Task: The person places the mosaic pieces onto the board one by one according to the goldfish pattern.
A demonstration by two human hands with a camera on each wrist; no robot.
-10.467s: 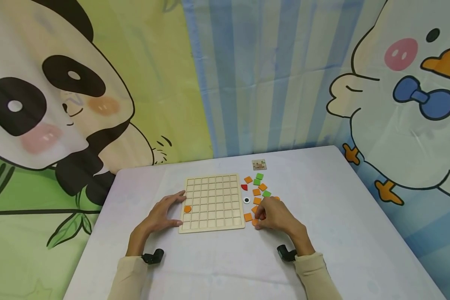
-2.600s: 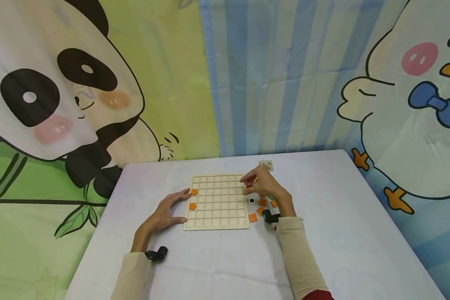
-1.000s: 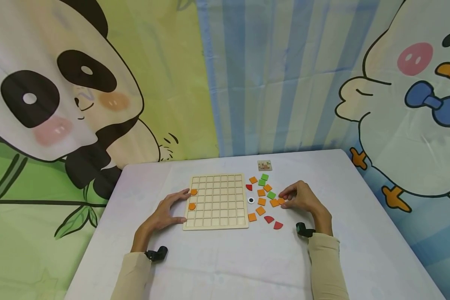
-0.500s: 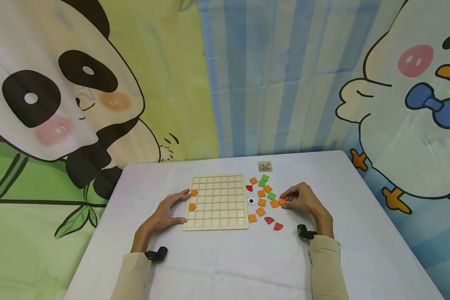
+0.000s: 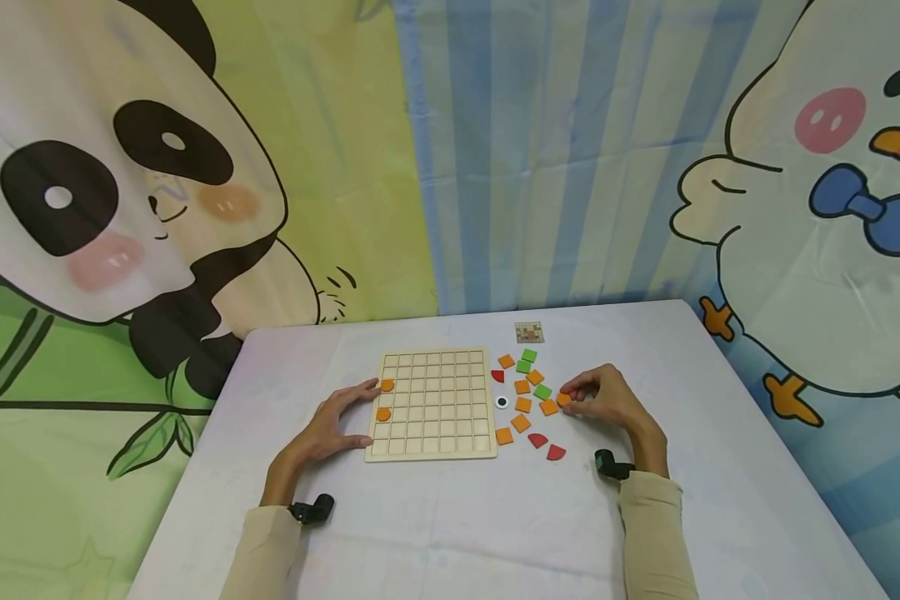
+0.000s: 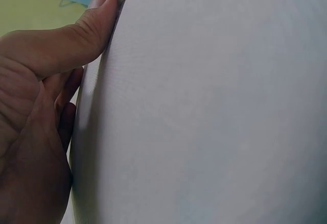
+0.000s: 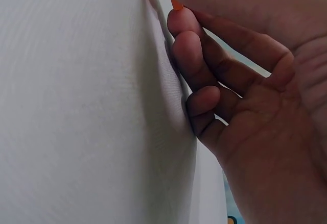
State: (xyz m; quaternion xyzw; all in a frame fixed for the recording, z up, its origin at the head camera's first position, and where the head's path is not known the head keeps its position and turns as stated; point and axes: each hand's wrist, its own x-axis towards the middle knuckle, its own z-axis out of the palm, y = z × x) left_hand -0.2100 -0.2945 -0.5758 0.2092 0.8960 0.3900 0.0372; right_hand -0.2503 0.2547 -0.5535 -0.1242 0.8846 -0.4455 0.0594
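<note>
A pale wooden grid board [image 5: 441, 404] lies on the white table. Two rounded orange pieces [image 5: 383, 414] sit in its leftmost column, one above the other with a gap. My left hand [image 5: 330, 427] rests against the board's left edge, thumb and fingers spread apart; in the left wrist view the thumb [image 6: 76, 43] touches the board's corner. At the right of the loose pieces, my right hand [image 5: 607, 398] pinches an orange piece [image 5: 564, 400] between thumb and fingers. Only a sliver of that orange piece [image 7: 176, 3] shows in the right wrist view.
Between board and right hand lie several orange squares [image 5: 521, 423], green squares [image 5: 542, 392], red quarter-round pieces [image 5: 556, 452] and a white disc with a black centre [image 5: 502, 402]. A small patterned card [image 5: 528, 332] lies behind them. Printed curtains stand behind the table.
Since the oldest frame a second orange piece has appeared on the board. My right hand has moved from beside the board to the pieces' right side, now pinching an orange piece. The left stays put.
</note>
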